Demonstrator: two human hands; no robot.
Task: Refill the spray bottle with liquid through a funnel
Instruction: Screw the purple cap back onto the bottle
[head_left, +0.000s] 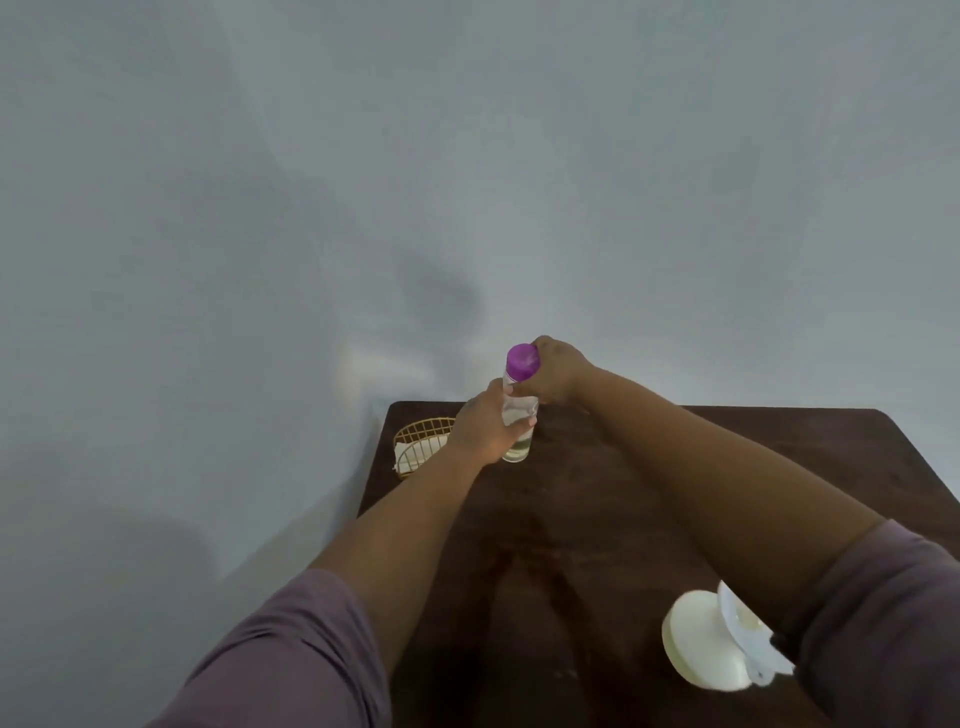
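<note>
A clear bottle (518, 421) with a purple cap (522, 359) stands upright on the far part of a dark wooden table (597, 519), close to a grey wall (467, 156). Some pale liquid shows in its lower part. The left hand (485, 426) wraps the bottle's body from the left, fingers curled round the front of the clear wall about midway up; one fingertip shows at the right side of the bottle. The right hand (553, 376) comes from the right and grips at the neck, just under and beside the cap, thumb on the near side; its other fingers lie behind the cap and cannot be seen clearly. Left of the bottle, just behind the left hand, sits a gold wire basket (418, 439) holding something white. Near the right forearm, at the table's near right, stands a white spray bottle (701, 644) with a white trigger head (748, 631), well apart from both hands.
</note>
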